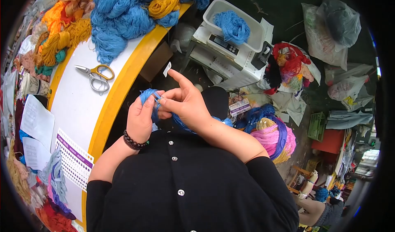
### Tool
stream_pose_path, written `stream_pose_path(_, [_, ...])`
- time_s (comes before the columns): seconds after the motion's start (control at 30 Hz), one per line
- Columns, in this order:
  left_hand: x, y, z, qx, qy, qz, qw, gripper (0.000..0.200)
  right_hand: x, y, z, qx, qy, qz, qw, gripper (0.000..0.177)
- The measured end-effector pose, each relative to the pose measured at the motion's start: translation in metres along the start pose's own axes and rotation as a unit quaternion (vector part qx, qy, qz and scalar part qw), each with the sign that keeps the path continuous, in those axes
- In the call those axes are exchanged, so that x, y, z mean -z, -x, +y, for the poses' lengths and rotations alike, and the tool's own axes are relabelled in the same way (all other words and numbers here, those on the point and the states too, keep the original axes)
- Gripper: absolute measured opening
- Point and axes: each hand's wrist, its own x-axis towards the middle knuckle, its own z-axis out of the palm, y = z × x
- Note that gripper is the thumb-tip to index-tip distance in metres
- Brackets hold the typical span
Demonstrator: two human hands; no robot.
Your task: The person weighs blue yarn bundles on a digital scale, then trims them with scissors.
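Note:
A skein of blue yarn (147,95) is held in front of the black shirt, its strands trailing right under my right forearm. My left hand (140,116), with a beaded bracelet at the wrist, is closed round the skein. Thumb and fingers of my right hand (183,100) pinch at the same yarn, beside the left thumb. The right index finger points up, with a small white tag (167,69) at its tip. Scissors (97,76) with one yellow and one grey handle lie on the white, yellow-edged table (87,98) to the left.
Blue yarn (123,18) is heaped on the table's far end. Ahead, a white tub (255,32) with blue yarn sits on a scale (224,46). Pink and purple yarn (271,137) lies right of my right arm. Another person's arm (312,211) shows at lower right.

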Motion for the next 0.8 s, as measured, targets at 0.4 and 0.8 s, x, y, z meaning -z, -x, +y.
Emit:
stream_pose_path(0.4, [0.001, 0.001, 0.007, 0.036, -0.026, -0.032, 0.998, 0.034, -0.003, 0.000, 0.001, 0.005, 0.069, 0.029, 0.997, 0.073])
stream_pose_path(0.8, [0.000, 0.001, 0.011, 0.058, -0.143, -0.056, 0.986, 0.037, 0.002, 0.002, 0.006, 0.028, 0.164, 0.014, 0.986, 0.074])
